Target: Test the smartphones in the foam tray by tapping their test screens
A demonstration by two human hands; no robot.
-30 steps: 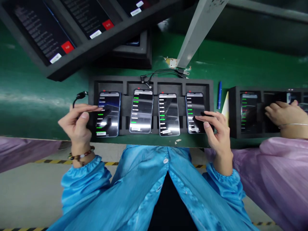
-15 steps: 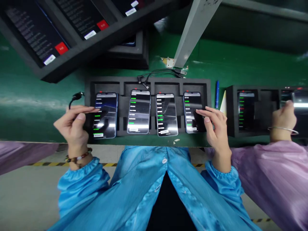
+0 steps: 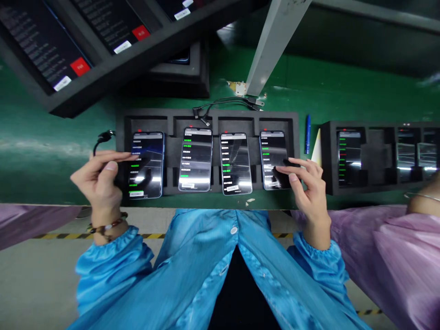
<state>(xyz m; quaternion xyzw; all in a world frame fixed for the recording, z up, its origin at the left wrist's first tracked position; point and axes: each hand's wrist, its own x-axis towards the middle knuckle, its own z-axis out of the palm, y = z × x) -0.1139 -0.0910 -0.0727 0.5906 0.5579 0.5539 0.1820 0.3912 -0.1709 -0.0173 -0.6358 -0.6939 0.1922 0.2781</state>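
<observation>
A row of lit smartphones lies in a black foam tray (image 3: 170,113), their screens listing white and green lines. My left hand (image 3: 99,176) stretches its fingers to the left edge of the leftmost smartphone (image 3: 147,165) and grips nothing. Over the lower right of the rightmost smartphone (image 3: 271,153), my right hand (image 3: 309,188) holds its fingers apart, the index tip at the screen. Whether that tip touches the glass I cannot tell. Between them lie a slightly raised smartphone (image 3: 195,156) and another smartphone (image 3: 236,160), with no hand on either.
Black cables (image 3: 227,101) rest across the tray's back edge, and a cable plug (image 3: 106,136) sits at its left. A tilted phone tray (image 3: 103,75) stands upper left. A metal post (image 3: 275,46), a blue pen (image 3: 308,134) and a co-worker's phone tray (image 3: 328,156) lie beyond; a co-worker's forearm (image 3: 426,197) is right.
My right index finger has shifted slightly left and down over the rightmost smartphone. The co-worker's hand has drawn back right from its tray, uncovering phones. The whole view has shifted slightly.
</observation>
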